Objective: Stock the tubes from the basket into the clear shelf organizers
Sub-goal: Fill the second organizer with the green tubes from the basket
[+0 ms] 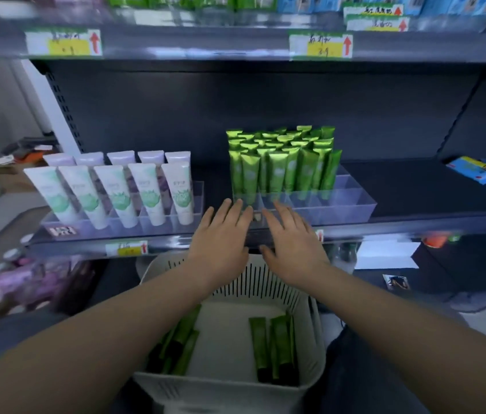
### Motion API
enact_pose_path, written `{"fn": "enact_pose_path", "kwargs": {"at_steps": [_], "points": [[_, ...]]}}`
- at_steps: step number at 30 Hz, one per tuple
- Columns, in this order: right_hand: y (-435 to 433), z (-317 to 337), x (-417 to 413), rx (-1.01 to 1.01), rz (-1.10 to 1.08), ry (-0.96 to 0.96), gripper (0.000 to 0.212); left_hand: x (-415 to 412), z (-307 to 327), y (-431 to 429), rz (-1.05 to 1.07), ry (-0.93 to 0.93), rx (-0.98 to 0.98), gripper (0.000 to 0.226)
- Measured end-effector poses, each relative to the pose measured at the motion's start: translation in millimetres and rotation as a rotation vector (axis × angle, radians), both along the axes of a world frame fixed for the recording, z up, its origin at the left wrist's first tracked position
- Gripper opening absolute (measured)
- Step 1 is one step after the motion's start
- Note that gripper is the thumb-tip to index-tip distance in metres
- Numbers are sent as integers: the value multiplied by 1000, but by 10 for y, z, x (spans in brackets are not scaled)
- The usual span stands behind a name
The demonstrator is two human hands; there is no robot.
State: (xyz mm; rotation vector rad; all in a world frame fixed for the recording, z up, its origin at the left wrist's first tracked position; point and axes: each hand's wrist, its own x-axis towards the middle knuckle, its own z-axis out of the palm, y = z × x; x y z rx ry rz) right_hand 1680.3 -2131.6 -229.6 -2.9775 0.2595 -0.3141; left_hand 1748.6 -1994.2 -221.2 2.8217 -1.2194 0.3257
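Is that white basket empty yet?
Not empty: green tubes lie inside the basket, one bunch at its left side and another at its right.

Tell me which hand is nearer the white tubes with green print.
Left. The left hand is just right of the white tubes; the right hand is farther right.

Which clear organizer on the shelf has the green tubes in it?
The organizer on the right, packed with upright green tubes; the left organizer holds white and lilac tubes.

Price tags (321, 45) on shelf edge (176, 44): red up-arrows, handwritten txt too blurred to read. Green tubes (277, 170): print illeg.
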Motion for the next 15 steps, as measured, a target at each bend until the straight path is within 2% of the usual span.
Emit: {"fn": "enact_pose_path", "kwargs": {"at_steps": [5,15], "points": [[141,-327,-109,29,29,92,71,-49,-352,200,-2,81,73,76],[182,-1032,-148,149,23,359,63,-18,-1092,335,-34,327,91,67]]}}
